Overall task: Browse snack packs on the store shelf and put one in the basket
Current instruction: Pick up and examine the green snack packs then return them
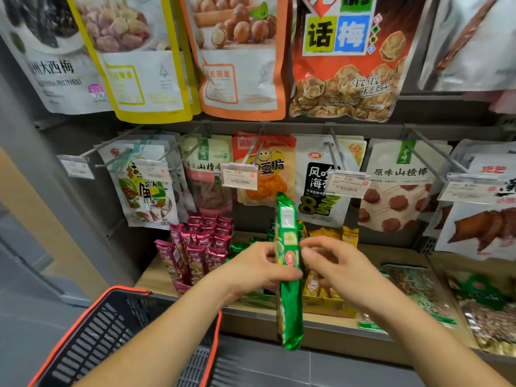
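Note:
A long green snack pack [289, 303] stands almost upright, edge-on, in front of the shelf. My left hand [257, 268] grips it around the middle from the left side. Just right of the pack, my right hand [332, 263] has its fingers curled toward it; I cannot tell whether they touch it. A dark basket with an orange rim [92, 331] hangs at the lower left, under my left forearm, and its bottom is mostly hidden by that arm.
The wooden shelf [150, 277] carries magenta packs [195, 247], green and yellow packs [332, 236] in boxes, and flat bags of nuts [418, 291] at right. Above, snack bags hang on metal pegs with price tags [239, 178]. A grey upright stands at left.

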{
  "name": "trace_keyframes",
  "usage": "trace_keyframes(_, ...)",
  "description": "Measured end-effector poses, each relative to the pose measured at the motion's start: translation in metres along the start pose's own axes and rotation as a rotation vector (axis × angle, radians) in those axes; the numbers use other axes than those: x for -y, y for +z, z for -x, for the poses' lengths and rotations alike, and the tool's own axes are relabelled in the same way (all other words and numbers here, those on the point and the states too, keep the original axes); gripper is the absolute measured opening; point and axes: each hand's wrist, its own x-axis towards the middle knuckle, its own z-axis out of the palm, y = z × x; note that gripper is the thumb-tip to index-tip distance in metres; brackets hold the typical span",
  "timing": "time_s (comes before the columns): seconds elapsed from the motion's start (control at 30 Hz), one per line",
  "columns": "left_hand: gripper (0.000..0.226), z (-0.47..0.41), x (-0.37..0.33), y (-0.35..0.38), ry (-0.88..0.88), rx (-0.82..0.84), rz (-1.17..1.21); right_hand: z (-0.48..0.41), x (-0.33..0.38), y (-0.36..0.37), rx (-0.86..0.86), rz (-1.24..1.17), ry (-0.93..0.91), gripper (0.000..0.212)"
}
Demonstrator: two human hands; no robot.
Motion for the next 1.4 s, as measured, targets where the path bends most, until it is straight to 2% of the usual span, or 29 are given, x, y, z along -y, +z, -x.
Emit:
trace_keyframes(0.13, 0.018, 0.005, -0.005, 0.011, -0.003, 0.218, -0.146, -0.002, -0.001, -0.001, -0.093, -0.268, 0.031, 0.049)
trace_keyframes(0.2, 0.017, 0.006, -0.007, 0.011, 0.002, 0.256, -0.191, 0.000, 0.001, -0.001, -0.141, -0.329, -0.011, 0.057)
trace_keyframes(0.3, 0.010, 0.007, -0.009, 0.007, 0.028, 0.202, -0.187, 0.001, 0.004, -0.005, -0.264, -0.365, -0.045, 0.061)
trace_keyframes(0.43, 0.013, 0.009, -0.010, -0.007, 0.023, 0.207, -0.155, 0.001, 0.004, -0.019, -0.436, -0.585, 0.040, 0.061)
trace_keyframes(0.57, 0.037, 0.011, -0.012, -0.024, 0.043, 0.094, -0.115, 0.002, 0.003, -0.032, -0.504, -0.763, 0.104, 0.048)
trace_keyframes(0.73, 0.035, 0.016, -0.020, -0.039, 0.131, -0.130, -0.121, 0.003, 0.004, -0.034, -0.491, -0.875, 0.157, 0.038)
trace_keyframes(0.9, 0.043, 0.018, -0.019, -0.047, 0.153, -0.209, -0.068, 0.003, 0.002, -0.039, -0.375, -0.893, 0.283, 0.021)
trace_keyframes(1.03, 0.044, 0.022, -0.016, -0.057, 0.130, -0.202, 0.101, 0.002, 0.000, -0.042, -0.220, -0.895, 0.362, 0.033)
trace_keyframes(1.17, 0.042, 0.026, -0.018, -0.064, 0.102, -0.122, 0.301, 0.002, 0.001, -0.045, -0.191, -1.004, 0.319, 0.045)
trace_keyframes(1.33, 0.015, 0.017, -0.015, -0.059, 0.150, -0.386, 0.295, 0.005, 0.003, -0.038, -0.168, -1.034, 0.275, 0.035)
trace_keyframes(1.4, 0.020, 0.015, -0.016, -0.057, 0.175, -0.460, 0.302, 0.006, 0.005, -0.035, -0.176, -1.032, 0.267, 0.030)
